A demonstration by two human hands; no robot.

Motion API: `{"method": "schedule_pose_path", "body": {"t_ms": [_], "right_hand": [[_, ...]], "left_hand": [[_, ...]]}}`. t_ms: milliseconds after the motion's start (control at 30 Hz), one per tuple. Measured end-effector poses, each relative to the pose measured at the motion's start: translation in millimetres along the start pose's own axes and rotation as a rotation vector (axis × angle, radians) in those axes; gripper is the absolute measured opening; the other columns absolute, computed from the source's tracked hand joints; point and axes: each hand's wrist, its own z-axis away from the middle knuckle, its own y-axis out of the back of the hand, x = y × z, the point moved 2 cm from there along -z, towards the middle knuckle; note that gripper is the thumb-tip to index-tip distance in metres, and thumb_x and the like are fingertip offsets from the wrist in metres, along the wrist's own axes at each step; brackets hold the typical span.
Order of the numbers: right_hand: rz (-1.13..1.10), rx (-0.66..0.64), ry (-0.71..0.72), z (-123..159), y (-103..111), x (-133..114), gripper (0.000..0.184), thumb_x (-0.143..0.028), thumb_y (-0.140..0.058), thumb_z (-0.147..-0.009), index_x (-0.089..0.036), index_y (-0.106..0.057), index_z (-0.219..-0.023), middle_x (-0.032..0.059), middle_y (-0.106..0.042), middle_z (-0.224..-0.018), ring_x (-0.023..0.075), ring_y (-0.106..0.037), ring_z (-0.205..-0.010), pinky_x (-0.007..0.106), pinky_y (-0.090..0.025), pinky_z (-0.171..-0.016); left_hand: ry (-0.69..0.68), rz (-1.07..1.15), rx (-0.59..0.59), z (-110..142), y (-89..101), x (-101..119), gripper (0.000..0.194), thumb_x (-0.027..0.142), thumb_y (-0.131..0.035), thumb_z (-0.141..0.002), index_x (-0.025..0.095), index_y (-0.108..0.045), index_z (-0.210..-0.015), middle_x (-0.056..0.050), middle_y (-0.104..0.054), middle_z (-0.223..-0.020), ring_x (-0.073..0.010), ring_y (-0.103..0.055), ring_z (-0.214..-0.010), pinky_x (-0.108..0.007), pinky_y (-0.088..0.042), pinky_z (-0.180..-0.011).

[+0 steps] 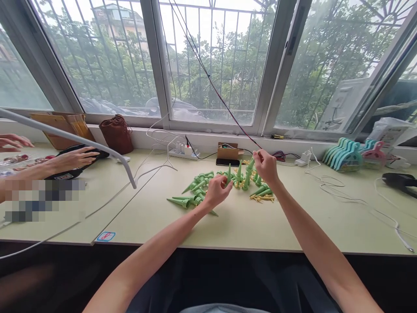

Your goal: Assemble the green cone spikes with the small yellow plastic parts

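My left hand (217,190) is closed, fingers curled around a green plastic spike (229,173) that points upward. Higher and to the right, my right hand (266,166) is in a pinch; whatever its fingertips hold is hidden or too small to name. Just left of it, a green spike (247,176) stands among others. More green cone-shaped spikes (184,202) lie in a loose pile left of and behind my left hand. Small yellow plastic pieces (264,198) lie below my right hand, beside two green spikes lying flat.
Behind the pile are an open cardboard box (228,152), a dark phone (227,162) and a power strip (182,150). A dark cable (224,102) hangs down toward my right hand. Teal hangers (343,155) stand right. Another person's hand (76,158) works at left, beyond a grey lamp arm (81,141).
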Motion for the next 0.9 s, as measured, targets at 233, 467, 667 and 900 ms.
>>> {"method": "schedule_pose_path", "body": {"t_ms": [233, 467, 667, 900], "right_hand": [[-0.001, -0.131, -0.032, 12, -22, 19, 0.037, -0.042, -0.041, -0.095, -0.023, -0.034, -0.064, -0.0034, -0.037, -0.050, 0.0135, -0.034, -0.048, 0.027, -0.027, -0.055], [0.047, -0.133, -0.029, 12, -19, 16, 0.037, -0.040, -0.039, -0.095, -0.023, -0.029, -0.063, -0.0031, -0.036, -0.050, 0.0137, -0.031, -0.048, 0.028, -0.025, -0.055], [0.076, -0.244, -0.046, 12, -19, 15, 0.037, -0.038, -0.040, -0.094, -0.023, -0.028, -0.062, -0.0026, -0.037, -0.050, 0.0136, -0.029, -0.049, 0.028, -0.024, -0.054], [0.114, -0.257, -0.047, 14, -21, 15, 0.035, -0.037, -0.039, -0.094, -0.023, -0.031, -0.063, -0.0014, -0.041, -0.050, 0.0136, -0.032, -0.048, 0.027, -0.024, -0.054]], "left_hand": [[-0.007, -0.001, -0.014, 0, -1.2, 1, 0.029, 0.036, -0.057, -0.085, 0.018, -0.051, -0.063, 0.000, -0.052, -0.065, -0.0125, -0.047, -0.061, -0.026, -0.038, -0.061], [-0.018, 0.009, -0.020, 1, -1.7, 2, 0.031, 0.035, -0.057, -0.085, 0.018, -0.046, -0.062, 0.001, -0.047, -0.063, -0.0121, -0.045, -0.061, -0.026, -0.036, -0.060], [0.001, 0.034, -0.033, 2, -2.1, 2, 0.030, 0.035, -0.058, -0.084, 0.018, -0.047, -0.062, 0.001, -0.047, -0.064, -0.0116, -0.044, -0.059, -0.025, -0.035, -0.059], [0.008, 0.046, -0.040, 2, -2.8, 2, 0.030, 0.036, -0.058, -0.084, 0.018, -0.047, -0.063, 0.001, -0.046, -0.064, -0.0115, -0.043, -0.059, -0.025, -0.034, -0.060]]}}
